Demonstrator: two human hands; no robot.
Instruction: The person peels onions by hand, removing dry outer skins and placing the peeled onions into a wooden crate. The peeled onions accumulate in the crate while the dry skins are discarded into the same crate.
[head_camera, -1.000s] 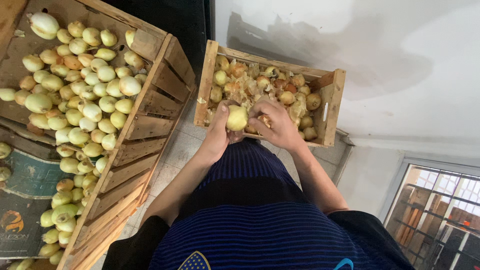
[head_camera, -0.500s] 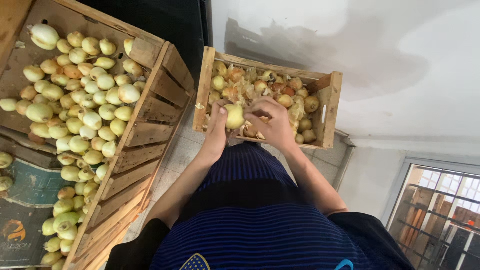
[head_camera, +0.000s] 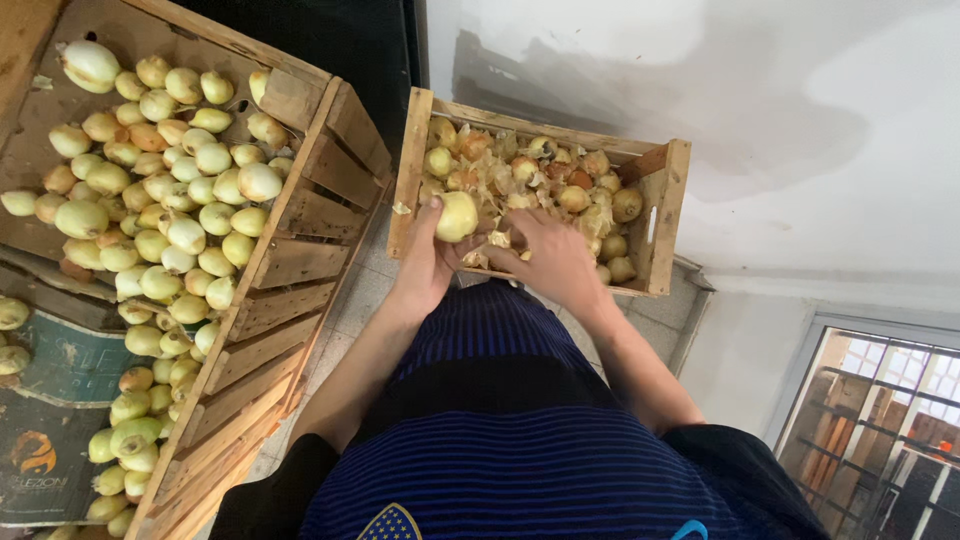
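Peeled onion upright, left hand grip

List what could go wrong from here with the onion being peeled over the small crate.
1. The left hand alone grips the peeled onion above the small crate; it might slip and drop among the unpeeled ones.
2. Loose skins by the right hand could spill over the crate's near edge.
3. The tilted big crate of peeled onions looks liable to shed some.
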